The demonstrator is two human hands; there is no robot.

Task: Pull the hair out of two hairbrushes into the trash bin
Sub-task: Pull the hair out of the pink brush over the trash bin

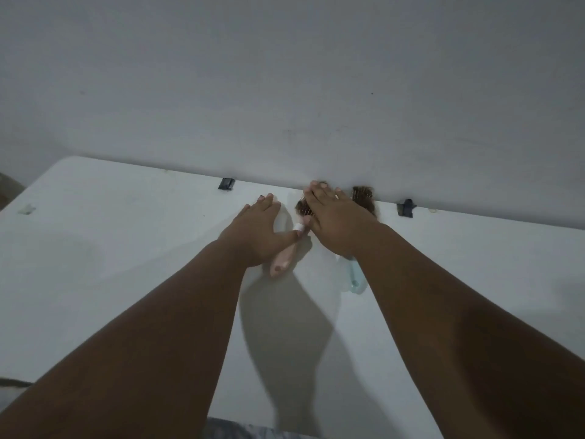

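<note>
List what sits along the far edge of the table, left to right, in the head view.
Left black clip → left hand → pink-handled hairbrush → right hand → hairy head of the second brush → right black clip.

1. Bench [110,248]: plain white, unpatterned.
2. Wall [285,74] behind the bench: plain pale grey.
3. Pink-handled hairbrush [282,260] on the bench: peach-pink handle, white band, brown hair.
4. Blue-handled hairbrush [354,277], right of the pink one: pale blue handle, brown hair.
5. Two clips [226,184] at the bench's far edge: dark blue-black.
</note>
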